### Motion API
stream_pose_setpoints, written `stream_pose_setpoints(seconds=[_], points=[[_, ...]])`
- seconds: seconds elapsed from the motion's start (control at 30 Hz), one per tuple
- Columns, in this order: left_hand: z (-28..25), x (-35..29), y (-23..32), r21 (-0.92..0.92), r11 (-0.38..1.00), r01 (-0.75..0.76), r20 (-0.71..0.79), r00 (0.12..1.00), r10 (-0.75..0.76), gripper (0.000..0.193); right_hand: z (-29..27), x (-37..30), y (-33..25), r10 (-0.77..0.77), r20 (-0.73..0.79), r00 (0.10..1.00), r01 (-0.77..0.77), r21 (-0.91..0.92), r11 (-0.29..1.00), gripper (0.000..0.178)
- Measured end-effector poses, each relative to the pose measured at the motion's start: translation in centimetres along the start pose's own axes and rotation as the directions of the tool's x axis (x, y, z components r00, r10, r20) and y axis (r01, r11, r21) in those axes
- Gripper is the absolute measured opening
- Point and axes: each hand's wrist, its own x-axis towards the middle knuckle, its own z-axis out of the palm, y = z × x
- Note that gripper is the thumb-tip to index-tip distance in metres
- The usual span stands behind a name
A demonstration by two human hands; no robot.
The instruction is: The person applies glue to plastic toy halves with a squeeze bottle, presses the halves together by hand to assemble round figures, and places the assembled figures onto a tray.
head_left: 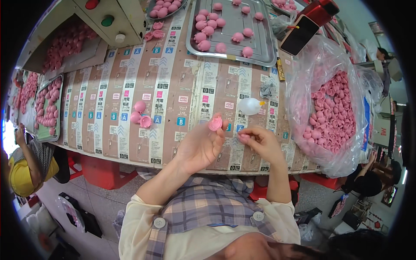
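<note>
Above the middle of the table, my left hand (200, 149) holds a pink half shell (215, 124) between thumb and fingers, its hollow side facing up. To its right, my right hand (262, 143) pinches a small pink piece (245, 136) at its fingertips; most of that piece is covered. Just beyond the right hand lies a white rounded bottle (250, 106) with a yellow tip. On the table left of my left hand rest a few pink pieces (139, 106), two rounded and one showing its hollow inside.
A metal tray (234, 55) with pink balls stands at the far side. A phone (298, 35) leans near its right corner. At right sits a clear plastic bag (303, 143) full of pink half shells. A machine (113, 17) with red and green buttons stands far left. Another person (32, 162) sits at left.
</note>
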Motion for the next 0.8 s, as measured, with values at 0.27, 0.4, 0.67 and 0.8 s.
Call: stream_pose_setpoints(seconds=[0.27, 0.4, 0.67, 0.8], points=[[-0.5, -0.1, -0.1, 0.078, 0.995, -0.062, -0.06, 0.996, 0.067, 0.024, 1.3, -0.3, -1.4, -0.275, -0.344, 0.898, 0.15, -0.35, 0.925, 0.028], [-0.5, -0.3, 0.0, 0.309, 0.936, -0.171, 0.047, 0.985, 0.164, 0.035, 2.5, -0.7, -0.3, -0.356, -0.397, 0.846, 0.158, -0.451, 0.878, 0.026], [-0.4, -0.4, 0.3, 0.519, 0.832, -0.196, 0.092, 0.981, 0.173, 0.05, 2.8, -1.1, -1.2, -0.417, -0.387, 0.822, 0.172, -0.53, 0.83, 0.026], [-0.3, -0.7, -0.1, 0.726, 0.655, -0.207, 0.071, 0.971, 0.228, 0.045, 2.8, -1.5, -2.9, -0.417, -0.377, 0.827, 0.418, -0.084, 0.904, 0.03]])
